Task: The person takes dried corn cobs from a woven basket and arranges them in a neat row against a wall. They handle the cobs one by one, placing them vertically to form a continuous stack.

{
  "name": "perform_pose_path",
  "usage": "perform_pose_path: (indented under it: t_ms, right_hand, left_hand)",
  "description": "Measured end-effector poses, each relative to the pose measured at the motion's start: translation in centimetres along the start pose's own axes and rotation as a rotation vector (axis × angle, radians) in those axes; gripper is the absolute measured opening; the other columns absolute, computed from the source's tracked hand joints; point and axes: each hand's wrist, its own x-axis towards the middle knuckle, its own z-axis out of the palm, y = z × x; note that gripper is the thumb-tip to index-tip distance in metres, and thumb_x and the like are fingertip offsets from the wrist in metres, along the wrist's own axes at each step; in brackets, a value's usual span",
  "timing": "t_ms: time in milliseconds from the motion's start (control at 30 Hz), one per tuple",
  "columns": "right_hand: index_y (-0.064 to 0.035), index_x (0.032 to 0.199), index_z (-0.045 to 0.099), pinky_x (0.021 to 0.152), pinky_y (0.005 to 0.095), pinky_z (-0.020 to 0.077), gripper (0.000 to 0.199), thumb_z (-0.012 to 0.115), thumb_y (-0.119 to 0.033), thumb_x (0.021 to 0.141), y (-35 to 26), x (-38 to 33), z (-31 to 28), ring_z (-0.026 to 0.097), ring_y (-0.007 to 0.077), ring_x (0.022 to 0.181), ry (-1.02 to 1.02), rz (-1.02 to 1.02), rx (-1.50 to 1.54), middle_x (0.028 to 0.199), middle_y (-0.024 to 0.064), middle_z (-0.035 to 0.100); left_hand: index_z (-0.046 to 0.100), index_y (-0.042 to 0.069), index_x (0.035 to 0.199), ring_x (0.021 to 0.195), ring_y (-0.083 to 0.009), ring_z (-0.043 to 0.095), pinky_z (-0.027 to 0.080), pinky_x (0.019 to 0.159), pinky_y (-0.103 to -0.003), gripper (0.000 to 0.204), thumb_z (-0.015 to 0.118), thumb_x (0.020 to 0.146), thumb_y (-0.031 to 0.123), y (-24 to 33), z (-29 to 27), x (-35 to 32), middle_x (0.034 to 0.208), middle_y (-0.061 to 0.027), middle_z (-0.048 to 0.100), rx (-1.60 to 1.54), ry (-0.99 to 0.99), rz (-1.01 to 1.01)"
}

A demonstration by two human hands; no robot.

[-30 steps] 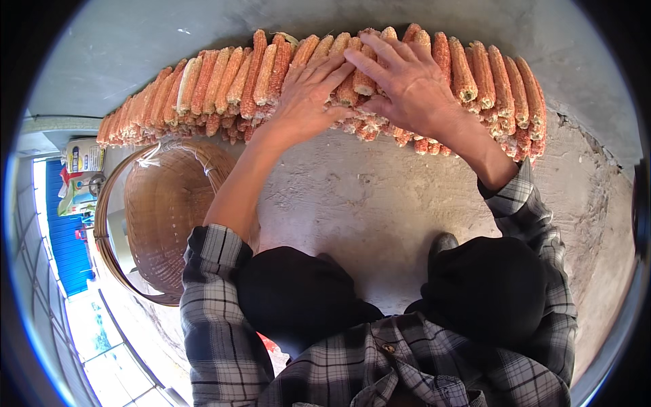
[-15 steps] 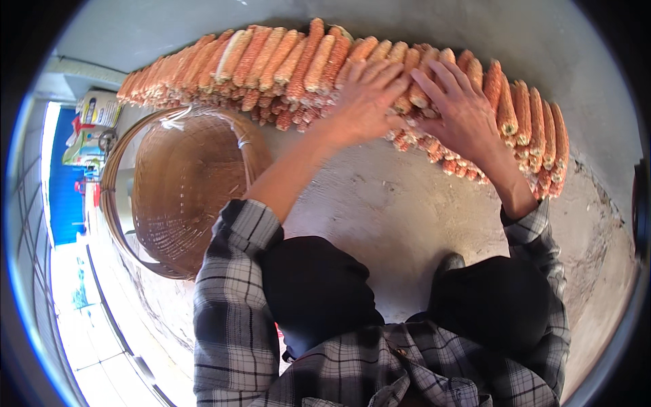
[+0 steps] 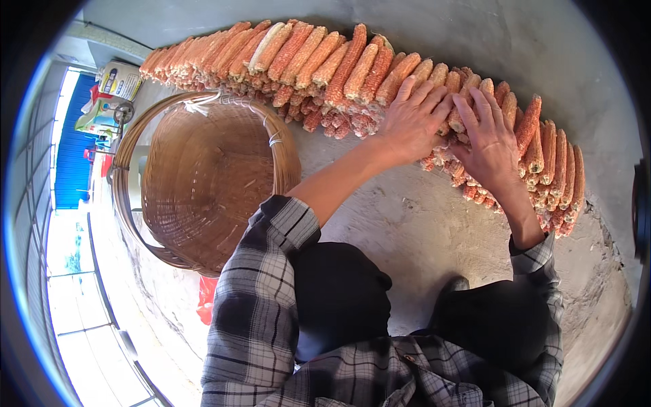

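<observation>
A long stack of reddish-orange corn cobs (image 3: pixel 305 57) lies piled against the grey wall, their ends facing me. My left hand (image 3: pixel 415 122) rests on the cobs right of the stack's middle, its fingers stretched over their ends. Close beside it, my right hand (image 3: pixel 489 139) lies with spread fingers on the neighbouring cobs. Neither hand is wrapped round a cob. Cobs directly under both palms are hidden. One red cob (image 3: pixel 529 125) sticks up at a slant just right of my right hand.
A large woven basket (image 3: pixel 288 156) with a tall handle stands at my left, with no cobs visible inside. Printed sacks (image 3: pixel 121 80) sit behind it near a blue panel (image 3: pixel 76 146). A red bag (image 3: pixel 206 298) lies by my left sleeve. Below the stack is concrete floor (image 3: pixel 380 203).
The whole view has shifted, so the stack and basket appear farther right. Both hands stay on about the same part of the stack, fingers still outstretched. The red bag by my sleeve now shows.
</observation>
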Motion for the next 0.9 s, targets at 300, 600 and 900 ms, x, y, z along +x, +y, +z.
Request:
perform_pose_path:
  t_ms: [300,600,900]
  right_hand:
    - [-0.0162,0.140,0.037,0.105,0.0491,0.0322,0.089,0.081,-0.014,0.063,-1.2,-1.6,-3.4,0.038,0.0332,0.130,0.072,-0.120,0.064,0.142,0.0118,0.037]
    - [-0.0077,0.131,0.048,0.100,0.0468,0.0395,0.061,0.071,-0.010,0.074,-4.1,-5.2,-3.1,0.050,0.0323,0.118,0.132,-0.142,0.377,0.135,0.0133,0.048]
    - [-0.0073,0.131,0.047,0.100,0.0464,0.0389,0.055,0.065,-0.010,0.079,-4.3,-8.3,-0.3,0.050,0.0333,0.117,-0.140,-0.087,0.511,0.136,0.0140,0.045]
  left_hand:
    - [0.038,0.003,0.139,0.138,-0.0288,0.026,0.018,0.113,-0.046,0.070,0.062,0.085,0.040,-3.2,-5.0,-2.4,0.147,-0.0174,0.032,-0.087,0.151,-0.182]
    - [0.002,-0.005,0.146,0.144,-0.0344,0.005,0.010,0.116,-0.041,0.088,0.057,0.089,0.034,-5.9,-3.9,-8.9,0.154,-0.0239,0.005,-0.576,0.306,-1.388]
    - [-0.003,0.002,0.148,0.144,-0.0331,0.005,0.006,0.116,-0.041,0.077,0.042,0.088,0.013,-9.1,-2.4,-7.3,0.156,-0.0176,-0.001,-0.647,0.480,-1.721]
